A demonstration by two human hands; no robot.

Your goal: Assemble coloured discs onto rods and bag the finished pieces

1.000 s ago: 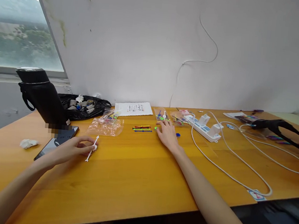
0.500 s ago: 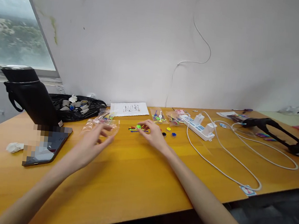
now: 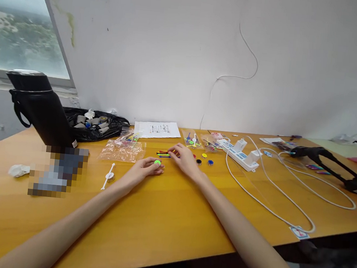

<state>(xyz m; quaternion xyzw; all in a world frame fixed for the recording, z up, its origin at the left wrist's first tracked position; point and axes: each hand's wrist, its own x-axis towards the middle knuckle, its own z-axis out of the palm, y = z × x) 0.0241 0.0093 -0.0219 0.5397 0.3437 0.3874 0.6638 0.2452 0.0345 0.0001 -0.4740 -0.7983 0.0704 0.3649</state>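
Observation:
My left hand (image 3: 145,171) rests on the wooden table (image 3: 164,217) with its fingertips pinching a small green disc (image 3: 157,162). My right hand (image 3: 185,160) lies just beyond it, fingers touching a little bundle of coloured sticks (image 3: 164,153). A white stick with a round piece (image 3: 109,176) lies loose on the table, left of my left hand. Black, yellow and blue small discs (image 3: 204,159) sit right of my right hand. A clear plastic bag (image 3: 122,149) lies behind my left hand.
A black flask (image 3: 40,110) and a black bag of small parts (image 3: 95,125) stand at the back left, with a phone (image 3: 58,171) and crumpled tissue (image 3: 18,171) nearby. A paper sheet (image 3: 157,129), a power strip (image 3: 241,153) with white cables (image 3: 273,202) and a black tool (image 3: 333,163) lie right.
My left hand put the white stick down on the table and moved right onto the green disc. My right hand drew back from the far bags to the coloured sticks.

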